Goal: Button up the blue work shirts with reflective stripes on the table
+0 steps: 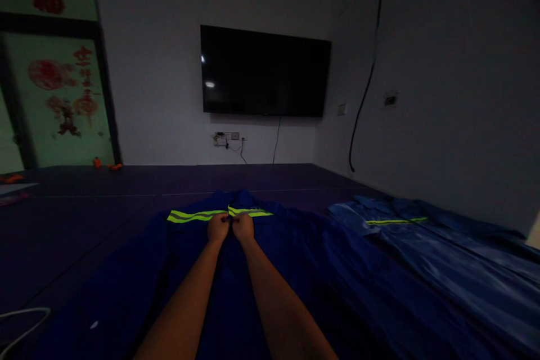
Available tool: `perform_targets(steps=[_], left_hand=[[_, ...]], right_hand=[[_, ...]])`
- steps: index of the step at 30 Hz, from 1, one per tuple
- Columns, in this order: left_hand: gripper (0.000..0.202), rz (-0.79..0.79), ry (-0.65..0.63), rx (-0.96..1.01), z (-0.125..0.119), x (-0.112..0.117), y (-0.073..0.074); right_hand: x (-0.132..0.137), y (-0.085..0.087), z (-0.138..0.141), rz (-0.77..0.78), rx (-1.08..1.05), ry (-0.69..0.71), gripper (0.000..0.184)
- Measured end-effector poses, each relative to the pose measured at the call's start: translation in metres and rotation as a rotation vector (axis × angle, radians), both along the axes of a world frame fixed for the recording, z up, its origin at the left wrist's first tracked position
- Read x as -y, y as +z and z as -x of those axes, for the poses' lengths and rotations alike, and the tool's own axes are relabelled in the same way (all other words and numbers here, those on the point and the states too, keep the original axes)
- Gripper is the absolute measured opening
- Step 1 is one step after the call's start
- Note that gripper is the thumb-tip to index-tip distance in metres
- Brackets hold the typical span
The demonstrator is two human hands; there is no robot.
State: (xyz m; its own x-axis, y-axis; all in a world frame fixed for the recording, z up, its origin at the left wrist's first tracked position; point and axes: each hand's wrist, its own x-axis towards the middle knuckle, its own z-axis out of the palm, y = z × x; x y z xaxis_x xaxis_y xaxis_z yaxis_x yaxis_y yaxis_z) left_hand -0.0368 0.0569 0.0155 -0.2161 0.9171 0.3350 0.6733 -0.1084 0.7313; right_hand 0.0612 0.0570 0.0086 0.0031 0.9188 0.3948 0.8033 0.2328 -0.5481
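A dark blue work jacket (295, 259) with a yellow-green reflective stripe (194, 215) lies spread on the dark table in front of me. Both my arms reach forward over it. My left hand (218, 228) and my right hand (243, 227) sit side by side at the jacket's middle, just below the stripe. Their fingers are closed and pinch the fabric at the front opening. What exactly is between the fingertips is too dark to make out.
A second blue garment (442, 242) with a reflective stripe lies to the right. A black TV (265, 72) hangs on the far wall above a socket (230, 137). A white cable (21, 320) curls at the lower left. Small orange objects (105, 165) sit at the far left edge.
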Motion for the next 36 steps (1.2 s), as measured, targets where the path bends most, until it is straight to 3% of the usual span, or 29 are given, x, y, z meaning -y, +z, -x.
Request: perform_targets(steps=[15, 36], left_hand=[[0.030, 0.008, 0.010, 0.007, -0.0006, -0.0007, -0.0009], [0.031, -0.008, 0.007, 0.011, 0.0000, 0.0004, -0.0013]], right_hand=[[-0.0021, -0.0020, 0.0000, -0.023, 0.011, -0.016, 0.025], [-0.0071, -0.0064, -0.0004, -0.083, 0.000, 0.107, 0.028]])
